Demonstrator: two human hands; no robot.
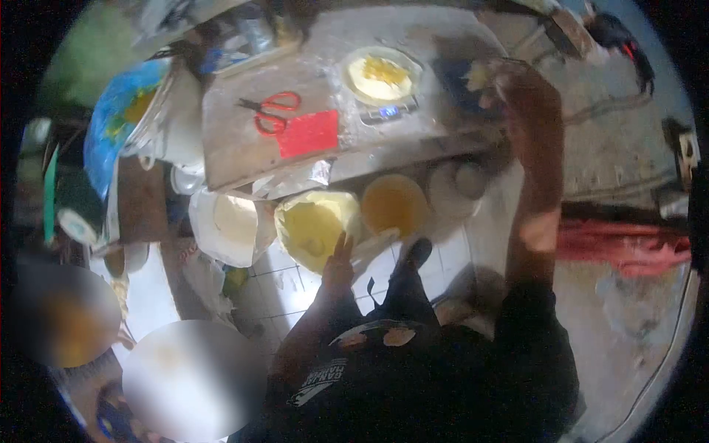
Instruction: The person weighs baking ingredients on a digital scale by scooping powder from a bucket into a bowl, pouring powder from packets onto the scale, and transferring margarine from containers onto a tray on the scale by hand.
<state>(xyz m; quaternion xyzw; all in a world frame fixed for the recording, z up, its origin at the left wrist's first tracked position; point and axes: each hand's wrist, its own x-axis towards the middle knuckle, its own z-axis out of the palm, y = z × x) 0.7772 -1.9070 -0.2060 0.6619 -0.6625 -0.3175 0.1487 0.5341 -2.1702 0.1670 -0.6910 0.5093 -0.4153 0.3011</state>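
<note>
My left hand point(340, 262) is low, at the near right rim of a pale tub of yellow powder point(306, 225). Its fingers are stretched out and I see nothing held in them. My right hand point(506, 77) is over the table's right end, above a dark patch or vessel point(458, 85). Those fingers are curled and blurred around something pale that I cannot make out. To the left of that hand, a round bowl point(358, 92) with white and yellow powder sits on a digital scale point(389, 112) with a lit display.
Red-handled scissors point(273, 111) lie by a red packet point(310, 134) on the worn table point(325, 44). Below its front edge stand a whitish tub point(229, 225) and an orange-brown bowl point(395, 205). A white bucket point(177, 122) with blue plastic is at left. Red cloth point(620, 244) lies at right.
</note>
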